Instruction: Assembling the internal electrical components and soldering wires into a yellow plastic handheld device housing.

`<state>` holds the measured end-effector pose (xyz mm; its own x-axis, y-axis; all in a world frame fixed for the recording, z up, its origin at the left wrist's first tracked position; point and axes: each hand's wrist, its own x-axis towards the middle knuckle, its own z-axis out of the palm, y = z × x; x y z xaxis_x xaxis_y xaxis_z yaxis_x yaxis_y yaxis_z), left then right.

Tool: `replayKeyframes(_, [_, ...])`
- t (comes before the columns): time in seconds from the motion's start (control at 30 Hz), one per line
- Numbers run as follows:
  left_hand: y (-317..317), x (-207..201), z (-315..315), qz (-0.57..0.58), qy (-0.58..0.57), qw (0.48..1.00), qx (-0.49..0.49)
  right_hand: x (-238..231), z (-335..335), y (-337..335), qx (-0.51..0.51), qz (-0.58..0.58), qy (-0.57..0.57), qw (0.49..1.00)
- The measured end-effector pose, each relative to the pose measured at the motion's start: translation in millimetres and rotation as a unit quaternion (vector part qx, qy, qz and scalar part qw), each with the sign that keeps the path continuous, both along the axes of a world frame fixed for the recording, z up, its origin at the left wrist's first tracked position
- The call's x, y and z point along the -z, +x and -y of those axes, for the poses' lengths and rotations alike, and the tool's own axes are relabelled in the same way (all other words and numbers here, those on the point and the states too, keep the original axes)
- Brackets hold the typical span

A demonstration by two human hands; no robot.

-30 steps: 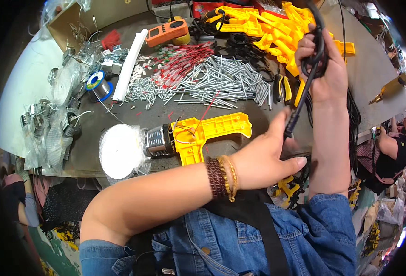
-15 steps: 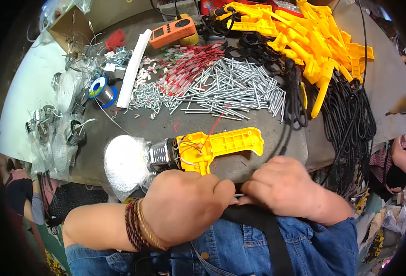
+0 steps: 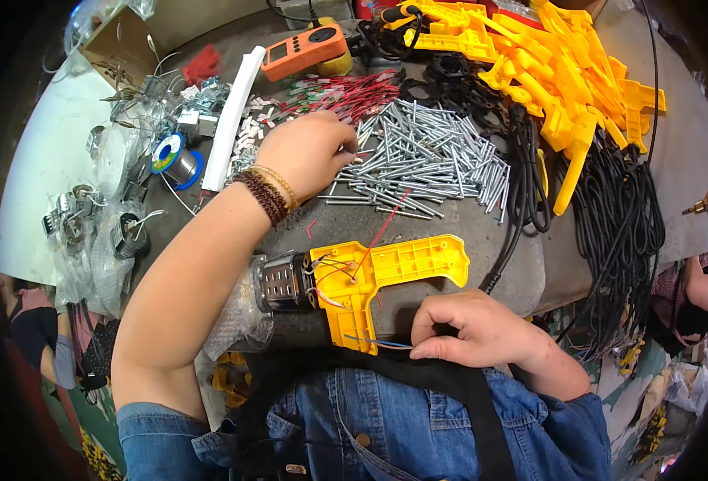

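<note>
My left hand (image 3: 306,152) reaches over the heap of parts, its fingers curled down between the red-leaded components (image 3: 342,94) and the long screws (image 3: 426,160). Its fingertips are partly hidden, so what they pinch cannot be made out. Just right of the yellow handle shell (image 3: 418,260), my right hand (image 3: 470,329) pinches thin blue and brown wires (image 3: 382,345) between thumb and forefinger. The shell lies with its ribbed inside up, with red and dark wires in it. A slotted metal housing (image 3: 280,282) joins its left end, and bubble wrap (image 3: 238,321) lies beside that.
An orange meter (image 3: 302,52), a white strip (image 3: 233,120) and a solder spool (image 3: 176,160) sit left of the heap. Yellow shells (image 3: 546,72) and black cables (image 3: 614,216) crowd the right. Wrapped parts (image 3: 89,232) lie far left; a screwdriver-like tip (image 3: 698,207) juts in at right.
My left hand has left the spot beside my right hand and moved up to the heap. The right hand has dropped slightly, still pinching. The bubble wrap beside the housing is now partly behind my left arm.
</note>
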<state>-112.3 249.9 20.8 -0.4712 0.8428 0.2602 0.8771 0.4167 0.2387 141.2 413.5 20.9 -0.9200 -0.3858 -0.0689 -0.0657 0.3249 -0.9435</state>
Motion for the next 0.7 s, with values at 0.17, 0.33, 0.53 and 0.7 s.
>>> replayKeyframes(0.17, [-3, 5, -15, 0.010, -0.053, 0.999, -0.001, -4, 2, -1, -0.004, 0.018, -0.010, 1.000])
replayKeyframes(0.33, [-5, 3, -16, -0.007, -0.105, 0.994, 0.020, -11, 7, 0, 0.013, 0.037, 0.028, 0.999])
replayKeyframes(0.53, [5, -4, 6, 0.042, 0.064, 0.996, -0.044, -11, 10, 3, 0.030, -0.012, 0.011, 0.999])
replayKeyframes(0.7, [88, -44, 60, 0.371, 0.263, 0.889, -0.063, -13, 10, 10, 0.074, 0.045, -0.081, 0.993])
